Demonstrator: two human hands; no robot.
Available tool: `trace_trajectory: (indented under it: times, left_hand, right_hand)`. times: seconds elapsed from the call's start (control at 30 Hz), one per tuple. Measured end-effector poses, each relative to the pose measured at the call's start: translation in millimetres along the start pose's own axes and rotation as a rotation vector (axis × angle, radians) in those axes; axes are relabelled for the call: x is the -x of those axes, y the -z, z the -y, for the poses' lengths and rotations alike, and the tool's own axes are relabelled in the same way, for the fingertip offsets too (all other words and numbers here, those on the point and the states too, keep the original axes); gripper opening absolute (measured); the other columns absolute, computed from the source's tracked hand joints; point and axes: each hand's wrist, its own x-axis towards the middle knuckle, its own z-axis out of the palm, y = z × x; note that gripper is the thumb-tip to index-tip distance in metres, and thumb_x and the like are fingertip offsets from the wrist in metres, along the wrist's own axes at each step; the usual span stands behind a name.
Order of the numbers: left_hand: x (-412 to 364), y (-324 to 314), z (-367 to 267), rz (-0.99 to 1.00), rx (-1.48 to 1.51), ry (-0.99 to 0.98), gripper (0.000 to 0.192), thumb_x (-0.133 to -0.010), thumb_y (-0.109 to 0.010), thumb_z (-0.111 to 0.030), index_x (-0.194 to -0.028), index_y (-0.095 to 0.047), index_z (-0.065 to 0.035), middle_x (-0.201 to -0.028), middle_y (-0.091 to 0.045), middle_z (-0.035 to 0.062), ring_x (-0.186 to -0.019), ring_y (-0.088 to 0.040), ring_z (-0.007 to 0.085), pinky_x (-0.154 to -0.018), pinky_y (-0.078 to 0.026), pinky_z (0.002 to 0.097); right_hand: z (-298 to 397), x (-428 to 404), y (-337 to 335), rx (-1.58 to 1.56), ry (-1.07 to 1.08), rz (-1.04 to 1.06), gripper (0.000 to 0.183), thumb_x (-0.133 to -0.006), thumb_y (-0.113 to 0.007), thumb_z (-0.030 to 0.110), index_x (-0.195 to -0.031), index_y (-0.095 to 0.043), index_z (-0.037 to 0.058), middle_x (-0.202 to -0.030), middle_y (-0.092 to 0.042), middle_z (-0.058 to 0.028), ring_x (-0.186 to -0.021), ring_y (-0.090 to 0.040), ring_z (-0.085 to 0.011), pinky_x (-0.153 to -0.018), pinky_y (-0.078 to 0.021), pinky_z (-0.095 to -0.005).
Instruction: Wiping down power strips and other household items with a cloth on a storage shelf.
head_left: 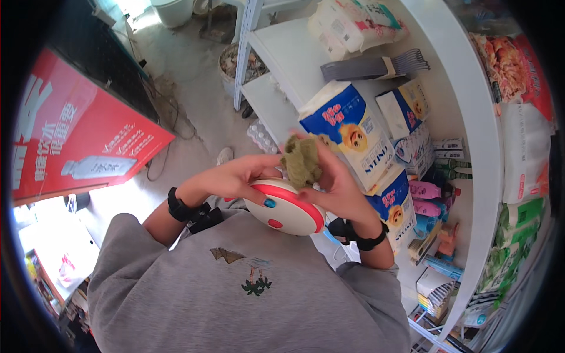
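Note:
My left hand (240,174) holds a rounded white object (260,210) with a red band and a red round spot; what it is I cannot tell. Its thumb lies across the red band. From the other side, my right hand (342,187) grips a crumpled olive-green cloth (301,162), which sits against the object's far edge. The right thumb rests near the red band. The object is just in front of my grey shirt (282,304), and its far side is hidden by the cloth and fingers.
White shelving (293,39) on the right carries blue-and-white tissue packs (353,132), pink bottles (424,189) and a bundle of grey hangers (366,68). Bagged goods (523,154) line the far right. A red panel (88,128) bearing writing stands left. A bucket (229,66) holds refuse.

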Motion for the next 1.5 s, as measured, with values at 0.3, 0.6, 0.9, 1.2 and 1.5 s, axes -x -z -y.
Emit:
trace_trajectory:
  times: [0.3,0.6,0.9,1.2,1.5]
  left_hand:
    - [35.1,-47.5,40.9,-0.305,-0.008,-0.093,0.065,-0.069,-0.052,0.015,-0.126,-0.031,-0.0061,-0.106,-0.057,0.0127,-0.101,-0.051,0.0137,-0.086,-0.04,0.0254]
    - [80.5,-22.5,66.3,-0.556,0.154,-0.035,0.055,-0.074,-0.055,0.009,-0.123,-0.033,-0.0049,-0.106,-0.057,0.0154,-0.096,-0.055,0.0141,-0.08,-0.045,0.0241]
    - [83.3,29.8,97.5,-0.748,-0.141,0.023,0.044,-0.09,-0.039,-0.032,-0.124,-0.036,-0.0046,-0.109,-0.053,0.0093,-0.092,-0.052,0.0104,-0.077,-0.044,0.0228]
    - [77.6,89.8,160.3,-0.786,1.004,0.061,0.04,-0.092,-0.029,-0.03,-0.113,-0.041,0.0015,-0.097,-0.058,0.0223,-0.079,-0.062,0.024,-0.069,-0.051,0.0288]
    - [69.4,133.5,273.5,-1.174,1.127,0.038,0.023,-0.088,-0.04,-0.019,-0.102,-0.045,-0.001,-0.097,-0.058,0.0212,-0.084,-0.06,0.023,-0.076,-0.05,0.028]
  right_hand:
    - [-62.4,58.5,45.2,0.068,0.195,-0.347,0.029,-0.083,-0.045,0.002,-0.111,-0.046,-0.0005,-0.097,-0.058,-0.0134,-0.082,-0.059,-0.0191,-0.066,-0.0487,-0.027]
    - [-110.8,70.5,-1.0,0.064,-0.238,0.066,0.047,-0.069,-0.073,0.026,-0.101,-0.054,-0.0033,-0.082,-0.058,-0.0021,-0.062,-0.051,-0.0051,-0.051,-0.0386,-0.0176]
    - [-144.1,51.1,-27.5,-0.272,-0.586,-0.362,0.02,-0.078,-0.063,0.013,-0.092,-0.054,0.0005,-0.066,-0.055,-0.0023,-0.043,-0.045,-0.0066,-0.038,-0.034,-0.0192]
    - [-231.2,23.8,-2.4,-0.688,-0.858,-0.373,0.031,-0.085,-0.052,0.029,-0.104,-0.049,0.0042,-0.077,-0.054,-0.0008,-0.049,-0.043,-0.0048,-0.044,-0.0363,-0.0173]
    - [-454.3,-70.4,126.0,-0.738,-0.742,-0.774,0.038,-0.085,-0.051,0.031,-0.115,-0.048,0.0073,-0.116,-0.051,-0.0074,-0.105,-0.048,-0.0227,-0.092,-0.0379,-0.0391]
